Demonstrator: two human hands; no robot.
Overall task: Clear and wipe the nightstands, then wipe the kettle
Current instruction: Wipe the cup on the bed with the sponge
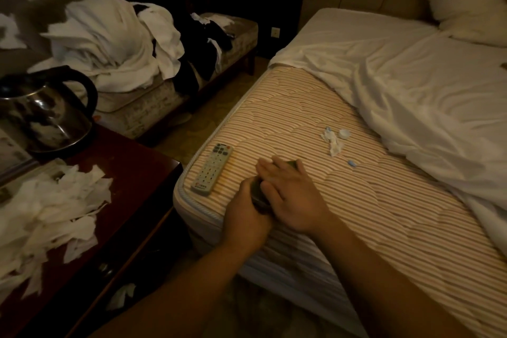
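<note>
Both hands meet over a small dark object [259,195] at the corner of the bare striped mattress [315,123]. The left hand [247,217] curls round its near end, while the right hand [290,195] lies flat over the top with fingers straight; the light is dim, and what the object is cannot be told.

The nightstand [131,173], a dark wooden worktop, stands to the left of the bed and carries a heap of torn white tissue [46,206]. The tissue will likely be light, soft and prone to scatter, so gathering it in handfuls from the edges inward seems best. The kettle [46,110] sits at the back of the same worktop; its polished steel body looks smooth and probably slippery, so the black arched handle is the safer hold, with the body steadied for wiping.

A white remote control [212,169] lies just beside the hands on the mattress, and a crumpled wrapper [333,140] with a small cap lies farther up. A pile of white linen [109,44] covers a bench [241,33] beyond. One tissue scrap [122,295] has dropped to the floor beside the nightstand.
</note>
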